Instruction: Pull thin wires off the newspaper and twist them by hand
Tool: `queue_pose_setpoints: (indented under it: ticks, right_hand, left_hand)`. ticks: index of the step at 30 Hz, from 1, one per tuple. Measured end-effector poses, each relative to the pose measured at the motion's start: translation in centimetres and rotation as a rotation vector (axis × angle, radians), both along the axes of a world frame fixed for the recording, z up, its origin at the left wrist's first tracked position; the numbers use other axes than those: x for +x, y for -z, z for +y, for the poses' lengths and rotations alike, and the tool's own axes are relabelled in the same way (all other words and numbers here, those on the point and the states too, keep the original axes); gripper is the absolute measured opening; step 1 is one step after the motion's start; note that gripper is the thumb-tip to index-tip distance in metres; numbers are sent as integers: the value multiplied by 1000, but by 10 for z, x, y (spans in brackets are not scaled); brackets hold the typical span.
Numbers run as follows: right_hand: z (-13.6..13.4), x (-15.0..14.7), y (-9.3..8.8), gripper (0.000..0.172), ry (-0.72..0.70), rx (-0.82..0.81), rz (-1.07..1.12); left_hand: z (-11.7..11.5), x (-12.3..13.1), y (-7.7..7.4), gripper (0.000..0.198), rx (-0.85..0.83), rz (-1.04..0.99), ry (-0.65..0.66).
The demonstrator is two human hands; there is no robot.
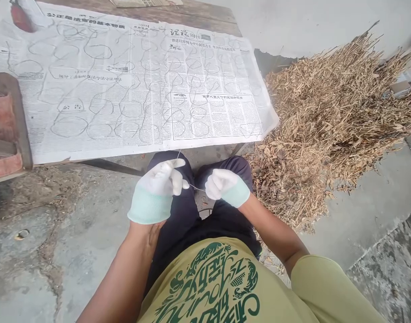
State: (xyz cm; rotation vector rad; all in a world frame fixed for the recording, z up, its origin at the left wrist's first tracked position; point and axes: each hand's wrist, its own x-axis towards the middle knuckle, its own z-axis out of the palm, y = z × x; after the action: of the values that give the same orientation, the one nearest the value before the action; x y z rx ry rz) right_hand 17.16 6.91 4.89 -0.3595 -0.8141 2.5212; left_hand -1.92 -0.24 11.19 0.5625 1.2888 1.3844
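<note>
I have a thin wire (196,187) stretched between my two gloved hands, low in the middle of the frame, over my lap. My left hand (158,186) pinches one end between thumb and forefinger, and a short tail of the wire rises from those fingers toward the table edge. My right hand (225,185) is closed in a loose fist around the other end. I judge I am in the middle of bending or looping this strand. Above, filling the upper left and centre of the frame, a newspaper (131,89) carries rows of finished wire loops (97,50). A heap of dry straw (333,116) lies at the right. The next move, I think, calls for a steady pinch and a small, even turn of the wrist.
</note>
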Motion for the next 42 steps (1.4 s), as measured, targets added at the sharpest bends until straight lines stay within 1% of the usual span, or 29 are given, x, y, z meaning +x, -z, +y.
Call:
queue_pose_setpoints:
  ticks: [3,5,8,10,13,15,17,19,21,24,26,28,30,33,35,37,38,40,42]
  right_hand:
    - [0,-2,-9,68,40,-67,-41]
    - [0,-3,-13,68,66,-113,-81]
    - [1,-4,-13,65,79,-138,-111]
    - [3,-3,-11,63,54,-107,-122]
    - [7,-1,-9,57,-30,18,-94]
    - [10,2,-12,52,-72,101,-64]
    - [11,5,-18,51,-69,159,-107]
    - [11,7,-27,50,-14,223,-239]
    - [9,7,-35,44,82,324,-420]
    - [2,1,-42,27,233,472,-675]
    - [-3,-5,-42,17,323,498,-774]
    - [-7,-11,-39,16,392,469,-788]
    - [-10,-16,-34,21,435,442,-751]
    - [-11,-19,-26,26,468,443,-716]
    - [-11,-19,-21,27,459,463,-729]
    - [-10,-18,-15,28,433,535,-770]
    - [-10,-17,-13,28,418,598,-800]
    - [-8,-15,-10,28,386,775,-869]
    - [-7,-13,-10,27,339,976,-929]
  left_hand:
    - [-3,3,5,54,54,-143,74]
    - [-5,7,10,54,54,-208,106]
    - [-9,15,15,48,51,-224,104]
    - [-11,20,16,45,69,-220,108]
    - [-15,25,14,41,69,-186,144]
    - [-19,28,14,41,46,-165,165]
    - [-21,31,14,42,27,-156,163]
    - [-22,33,14,45,7,-140,116]
    - [-20,34,14,50,-23,-117,35]
    - [-15,35,13,56,-79,-85,-66]
    - [-13,36,14,55,-86,-65,-100]
    - [-12,37,17,52,-70,-47,-109]
    - [-11,38,21,50,-59,-31,-104]
    - [-10,37,25,48,-78,-22,-80]
    - [-9,36,25,50,-95,-33,-63]
    - [-6,34,24,54,-114,-33,-59]
    - [-5,34,24,55,-129,-27,-63]
    - [-3,32,25,57,-167,-14,-65]
    - [-1,30,27,60,-212,-7,-37]
